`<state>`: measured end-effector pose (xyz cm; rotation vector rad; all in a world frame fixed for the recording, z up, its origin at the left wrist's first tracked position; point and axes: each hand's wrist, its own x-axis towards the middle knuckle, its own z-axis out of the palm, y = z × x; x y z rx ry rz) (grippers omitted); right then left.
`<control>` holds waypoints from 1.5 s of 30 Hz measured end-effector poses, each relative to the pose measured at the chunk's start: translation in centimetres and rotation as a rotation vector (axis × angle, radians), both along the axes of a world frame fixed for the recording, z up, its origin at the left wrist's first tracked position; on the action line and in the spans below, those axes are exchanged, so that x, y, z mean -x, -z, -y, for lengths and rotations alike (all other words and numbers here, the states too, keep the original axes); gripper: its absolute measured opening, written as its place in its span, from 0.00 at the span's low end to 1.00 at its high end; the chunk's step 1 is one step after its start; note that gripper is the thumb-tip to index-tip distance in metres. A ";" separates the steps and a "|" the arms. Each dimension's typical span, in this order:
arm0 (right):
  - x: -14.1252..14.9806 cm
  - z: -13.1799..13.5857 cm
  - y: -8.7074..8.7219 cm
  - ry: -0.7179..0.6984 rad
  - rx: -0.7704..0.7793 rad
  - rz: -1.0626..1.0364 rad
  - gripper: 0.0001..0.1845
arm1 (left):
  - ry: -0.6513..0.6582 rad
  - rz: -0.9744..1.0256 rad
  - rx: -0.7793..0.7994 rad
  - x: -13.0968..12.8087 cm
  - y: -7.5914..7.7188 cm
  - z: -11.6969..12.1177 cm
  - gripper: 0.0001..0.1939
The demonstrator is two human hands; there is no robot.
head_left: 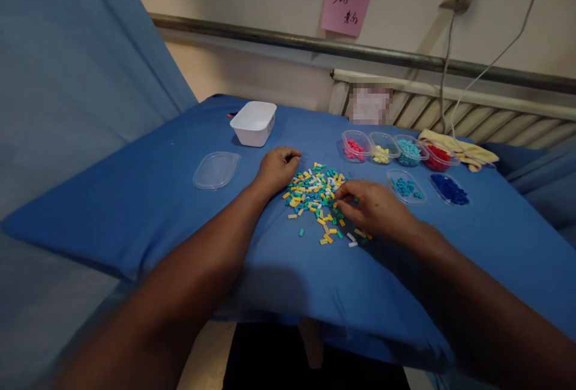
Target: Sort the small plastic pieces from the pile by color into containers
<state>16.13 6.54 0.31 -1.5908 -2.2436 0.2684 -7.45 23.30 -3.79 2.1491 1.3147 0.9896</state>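
A loose pile of small oblong plastic pieces (315, 189) in yellow, green, teal and white lies on the blue cloth. My left hand (278, 169) rests at the pile's upper left edge, its fingers curled in; whatever they may hold is hidden. At the right edge of the pile, my right hand (371, 203) has thumb and fingers pinched together among the pieces. Anything between those fingertips is too small to make out. Several stray pieces (327, 239) lie scattered toward the near side.
A white tub (254, 123) stands back left, with a clear lid (216, 170) before it. Clear tubs of pink pieces (354, 150), yellow pieces (381, 154), light blue pieces (408, 151) and red pieces (437, 156) line the back right. Blue pieces (450, 189) fill another container nearer.
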 end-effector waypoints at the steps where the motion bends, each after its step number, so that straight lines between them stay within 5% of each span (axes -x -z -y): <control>1: 0.7 -0.2 -0.1 -0.008 0.008 0.052 0.08 | 0.003 0.004 -0.001 0.0 0.0 0.0 0.16; 7: 2.8 -0.3 -0.3 -0.002 0.066 0.233 0.08 | 0.011 -0.005 0.007 -0.1 0.2 0.0 0.16; 20: 2.2 0.1 0.5 -0.079 -0.028 0.092 0.12 | 0.046 -0.041 -0.039 -0.1 0.5 -0.1 0.16; 25: -3.4 0.0 0.2 0.169 -0.138 -0.131 0.12 | 0.033 -0.048 -0.014 -0.1 0.2 0.1 0.16; 29: -10.4 0.0 1.0 0.481 -0.225 -0.021 0.16 | 0.033 -0.060 -0.009 0.0 0.2 0.1 0.16; 34: -14.8 0.0 2.8 0.557 -0.170 0.140 0.19 | 0.035 -0.063 -0.015 0.2 0.1 0.0 0.17; 40: -13.4 0.2 2.4 0.556 -0.174 0.181 0.18 | 0.013 -0.057 0.019 0.3 0.0 0.0 0.17; 45: -9.0 -0.2 1.9 0.293 -0.186 0.029 0.15 | 0.005 -0.068 0.022 0.3 0.0 -0.1 0.17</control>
